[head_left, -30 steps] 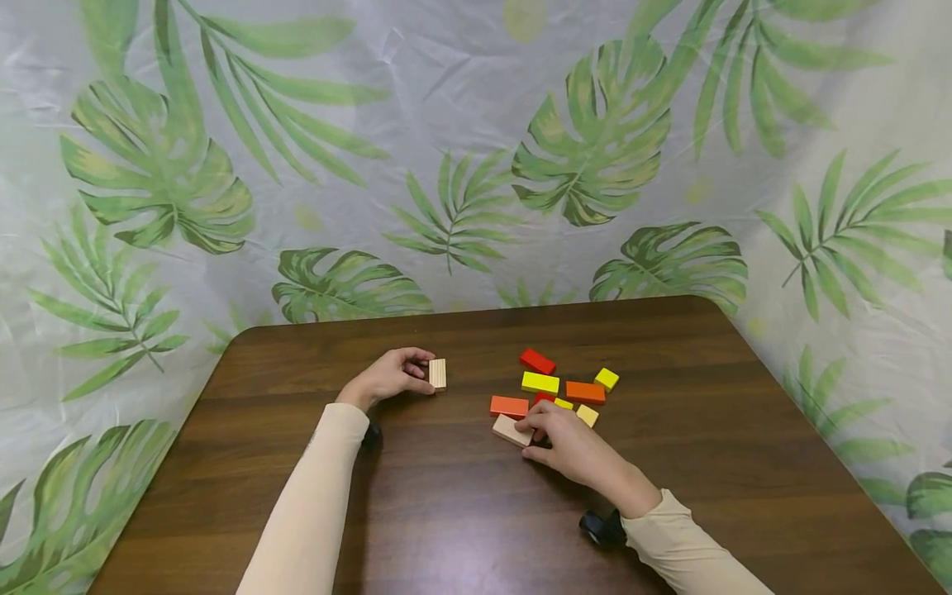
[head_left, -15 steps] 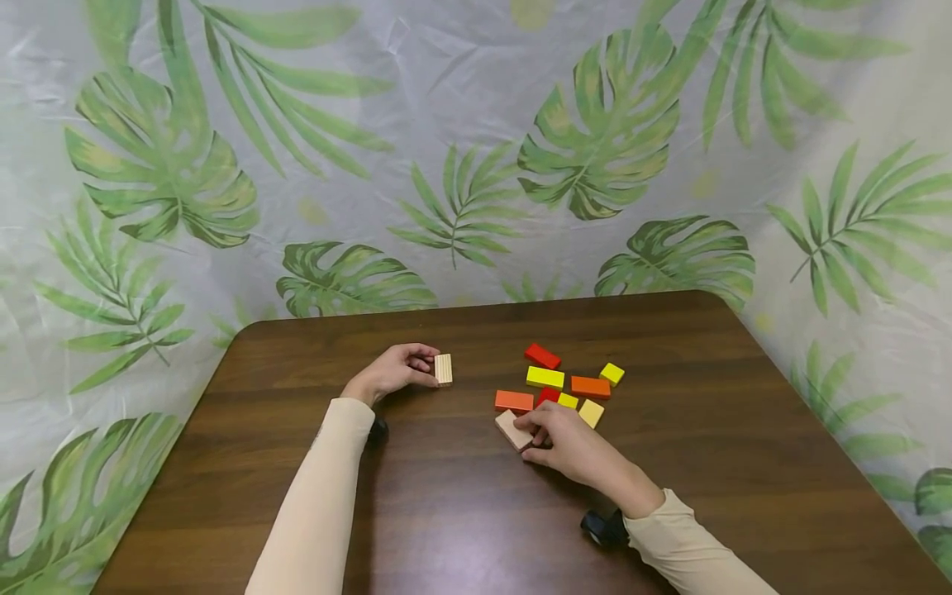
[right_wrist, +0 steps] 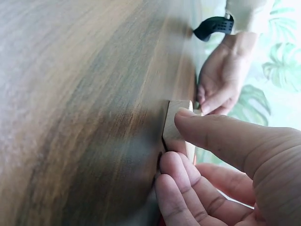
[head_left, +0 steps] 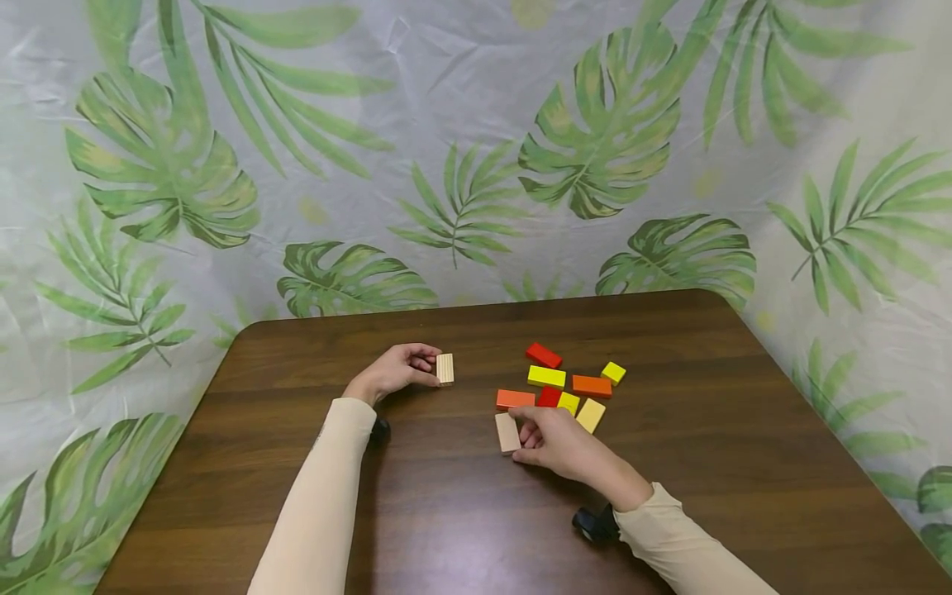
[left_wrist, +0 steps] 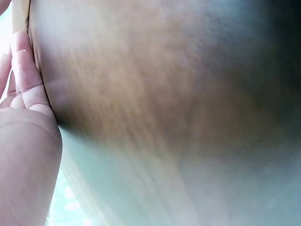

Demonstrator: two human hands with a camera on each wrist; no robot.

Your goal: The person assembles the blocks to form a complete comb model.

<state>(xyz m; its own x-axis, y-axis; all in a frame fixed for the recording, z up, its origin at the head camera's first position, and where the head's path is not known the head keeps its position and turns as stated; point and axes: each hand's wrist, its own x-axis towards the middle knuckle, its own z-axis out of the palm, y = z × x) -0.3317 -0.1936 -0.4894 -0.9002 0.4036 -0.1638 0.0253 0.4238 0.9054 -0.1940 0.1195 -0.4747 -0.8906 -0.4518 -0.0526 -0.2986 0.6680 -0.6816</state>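
Note:
My left hand (head_left: 394, 372) pinches a pale wooden block with a striped grain (head_left: 445, 369) by its ends, thumb on the near side. A sliver of that block (left_wrist: 20, 18) shows at the top left of the left wrist view. To the right, my right hand (head_left: 564, 442) holds a plain pale wooden block (head_left: 507, 435) between thumb and fingers, its long side running away from me. Seen from the right wrist, this block (right_wrist: 175, 123) lies low at the tabletop, the thumb against one end. Just beyond it sits an orange-red block (head_left: 516, 399).
Behind the right hand lie loose coloured blocks: a red block (head_left: 544, 355), a yellow block (head_left: 546, 377), an orange block (head_left: 592, 386), a small yellow block (head_left: 613, 373) and a pale yellow block (head_left: 591, 415). The brown wooden table (head_left: 446, 512) ends before a leaf-print curtain (head_left: 476, 149).
My right hand has turned its plain block from slanting sideways to nearly lengthwise and moved slightly left. The left hand keeps its grip on the striped block; the whole view has shifted a little.

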